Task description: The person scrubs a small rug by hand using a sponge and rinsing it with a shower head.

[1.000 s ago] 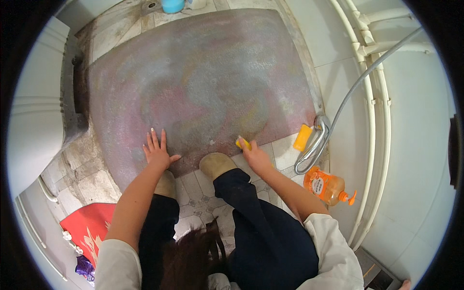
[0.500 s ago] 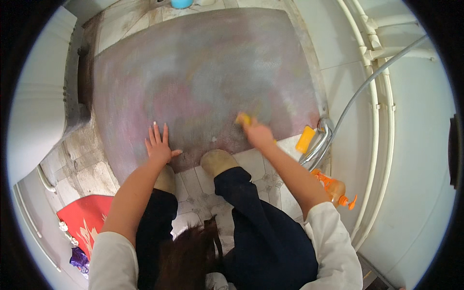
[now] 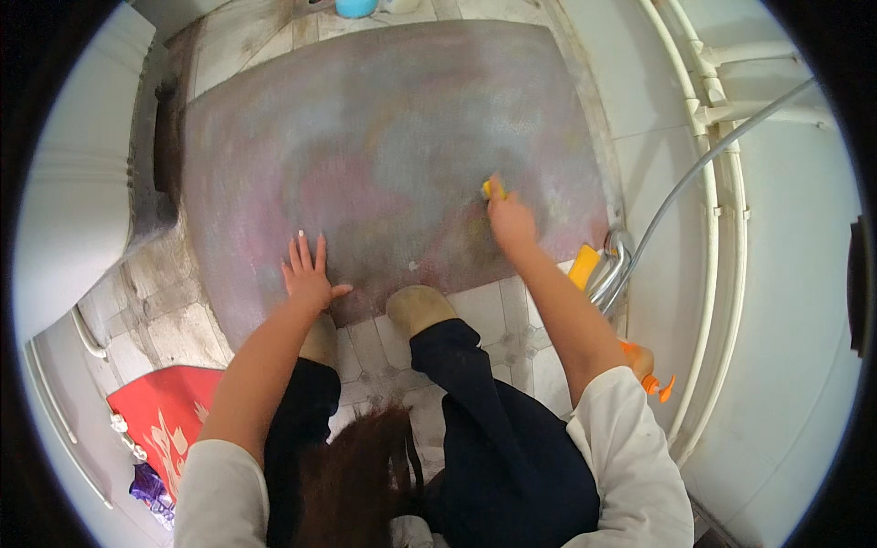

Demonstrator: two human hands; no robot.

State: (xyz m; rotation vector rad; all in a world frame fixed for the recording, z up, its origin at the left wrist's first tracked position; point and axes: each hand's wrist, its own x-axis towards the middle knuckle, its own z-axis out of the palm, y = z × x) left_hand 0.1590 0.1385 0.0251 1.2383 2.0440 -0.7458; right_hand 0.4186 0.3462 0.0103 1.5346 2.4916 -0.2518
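Observation:
A large mat, mottled grey and pink with a wet sheen, covers the floor in front of me. My left hand is pressed flat on its near left part with fingers spread, holding nothing. On the right side of the mat, my right hand grips a small yellow scrubbing brush against the surface. Only the brush's front end shows; my fingers cover the rest, so its exact shape is unclear. A yellow oblong block lies beside the mat's near right corner, close to my right forearm.
A metal shower head with a grey hose rests by the right wall, near white pipes. An orange pump bottle is partly behind my arm. A white appliance stands left, above a red mat.
My right hand has moved forward and right across the mat with the brush. My left hand stays planted on the mat. The view has shifted slightly.

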